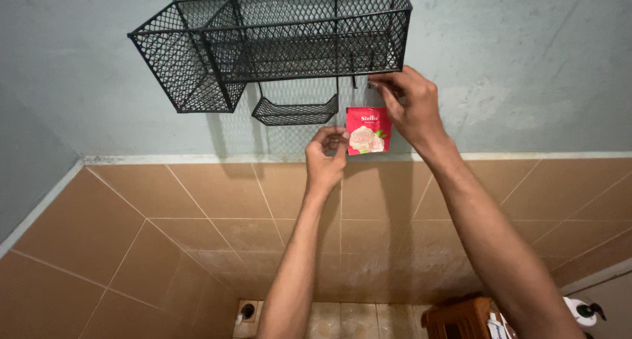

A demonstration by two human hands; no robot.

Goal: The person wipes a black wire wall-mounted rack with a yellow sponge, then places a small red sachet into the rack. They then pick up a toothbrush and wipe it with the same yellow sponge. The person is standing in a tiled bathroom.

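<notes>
- Red square sachet [368, 130], printed with a pale rose picture, is held flat against the grey-blue painted wall [513, 62], just under the right end of the black wire-mesh basket [289, 36].
- Its lower left edge is pinched by the left hand [327, 156], thumb and fingers closed on that corner.
- Its top edge is met by the right hand [408, 105], whose fingers are curled at the small black hooks [355, 82] directly above the sachet; whether the sachet itself or a hook is gripped there cannot be told.
- A small curved black mesh tray [295, 111] is hung under the basket, just left of the left hand's pinch.
- Below both hands, the wall is covered in tan ceramic tiles [217, 207] set diagonally.
- Far below the grip, near the right forearm, a brown wooden stool [461, 316] is seen, with a white pump bottle [580, 311] further right.
</notes>
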